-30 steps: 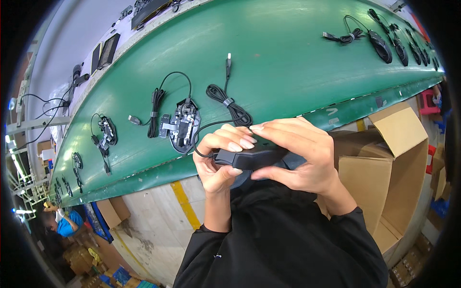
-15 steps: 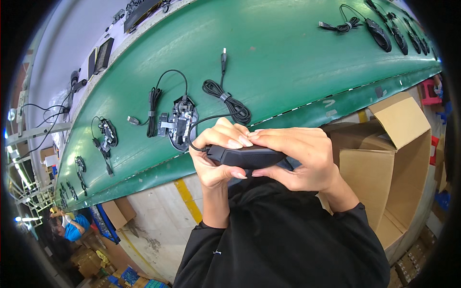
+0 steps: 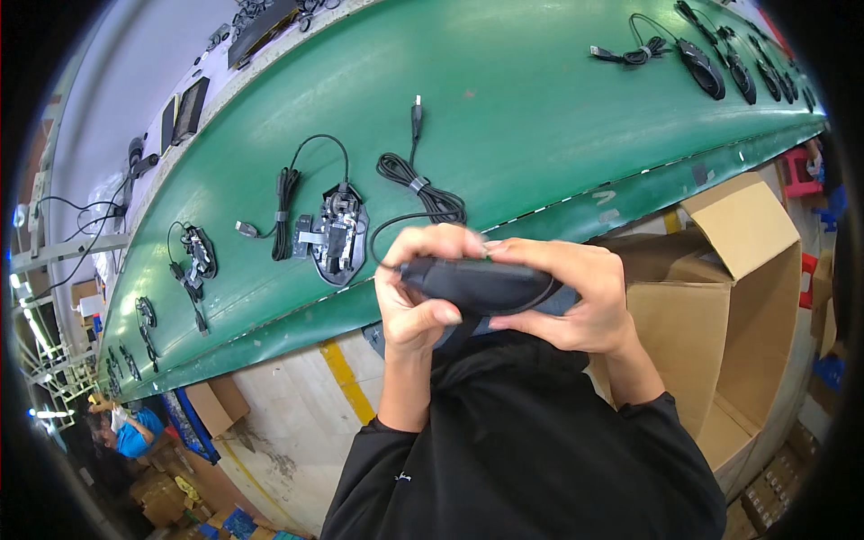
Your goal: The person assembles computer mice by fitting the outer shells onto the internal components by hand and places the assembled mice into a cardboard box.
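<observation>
A black computer mouse [image 3: 490,286] is held between both my hands over the near edge of the green belt. My left hand [image 3: 421,288] grips its cable end, thumb on the near side and fingers on the far side. At the other end, my right hand [image 3: 576,292] pinches it between thumb and fingers. Its cable runs to a tied black coil [image 3: 423,184] lying on the belt. Left of that coil lies an opened mouse [image 3: 338,238] with its inner parts showing and its own bundled cable [image 3: 284,207].
The green belt [image 3: 531,117] curves across the view. More opened mice [image 3: 198,252] lie at left, and closed mice [image 3: 700,67] with cables at far right. An open cardboard box [image 3: 675,351] stands to my right. Another person [image 3: 135,430] works at far left.
The mouse has tilted in my hands, so more of its rounded black surface shows. Both hands still hold it, with the fingers slightly shifted.
</observation>
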The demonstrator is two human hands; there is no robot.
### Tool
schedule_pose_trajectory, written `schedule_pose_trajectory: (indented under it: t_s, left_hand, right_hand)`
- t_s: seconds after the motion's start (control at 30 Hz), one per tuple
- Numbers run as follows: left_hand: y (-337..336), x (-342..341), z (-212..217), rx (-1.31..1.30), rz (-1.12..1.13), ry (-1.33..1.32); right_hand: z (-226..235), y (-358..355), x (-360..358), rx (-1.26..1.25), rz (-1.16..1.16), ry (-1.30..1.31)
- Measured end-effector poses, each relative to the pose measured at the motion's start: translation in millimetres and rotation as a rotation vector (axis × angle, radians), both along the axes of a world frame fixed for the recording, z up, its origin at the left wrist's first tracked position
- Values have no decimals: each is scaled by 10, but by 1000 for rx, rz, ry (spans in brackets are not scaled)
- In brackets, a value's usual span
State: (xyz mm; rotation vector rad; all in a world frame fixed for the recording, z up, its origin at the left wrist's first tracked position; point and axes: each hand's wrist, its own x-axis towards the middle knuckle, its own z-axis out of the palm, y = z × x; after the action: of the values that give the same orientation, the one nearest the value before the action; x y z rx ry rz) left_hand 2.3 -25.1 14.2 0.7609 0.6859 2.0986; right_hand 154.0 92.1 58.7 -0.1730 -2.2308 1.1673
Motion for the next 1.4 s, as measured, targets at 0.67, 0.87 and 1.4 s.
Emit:
schedule_pose_trajectory:
  t_s: [0.67,0.87,1.4]
  left_hand:
    - [-645,-833,152,-1334,969,1073]
    - [-439,-762,134,-1109,964,699]
    - [-525,-489,-72,-802,819,223]
  right_hand:
    - [-60,1256,-408,-354,-929,-255]
    - [62,177,-700,-118,-657,-128]
    - [-321,-216,-1156,-976,121,-318]
